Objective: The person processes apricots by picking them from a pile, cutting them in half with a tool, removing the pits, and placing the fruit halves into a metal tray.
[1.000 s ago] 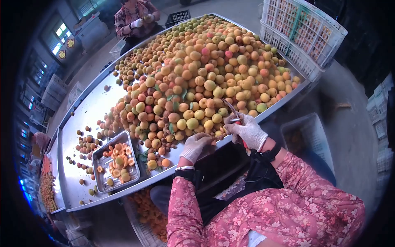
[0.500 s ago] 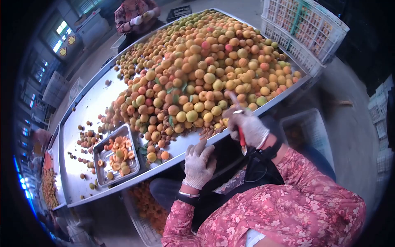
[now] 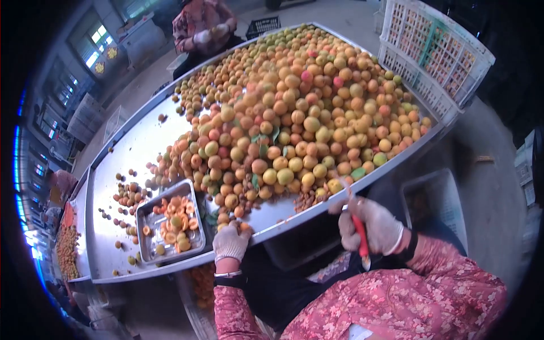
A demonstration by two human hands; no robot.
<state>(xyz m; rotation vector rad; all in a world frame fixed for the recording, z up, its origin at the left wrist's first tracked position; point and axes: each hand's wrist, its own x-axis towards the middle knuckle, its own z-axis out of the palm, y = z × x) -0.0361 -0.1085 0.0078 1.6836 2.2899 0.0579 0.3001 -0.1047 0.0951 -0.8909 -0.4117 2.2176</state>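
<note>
1. Picking out a single fruit looks to be the step in hand: the left hand (image 3: 231, 242) is down at the near edge of the tabletop (image 3: 269, 215), by an orange fruit (image 3: 245, 226).
2. That orange fruit lies close to the near rim, partly covered by the fingers, at the lower end of the large fruit pile (image 3: 294, 124).
3. The next move, as I judge it, calls for a secure hold around the fruit and a clean lift away from its neighbours, with the red-handled tool (image 3: 360, 233) kept clear meanwhile.
4. Left grip: the gloved fingers are bent over the fruit; whether they are clamped on it or merely resting there, I cannot tell, since the hand hides the contact.
5. Right grip: the right hand (image 3: 378, 225) is clamped around the tool's handle, off the tabletop's near edge; the tool's upper end is blurred.
6. A metal tray (image 3: 175, 258) with halved fruit (image 3: 193, 224) stands left of the left hand; small brown pieces (image 3: 305, 200) lie between the hands.
</note>
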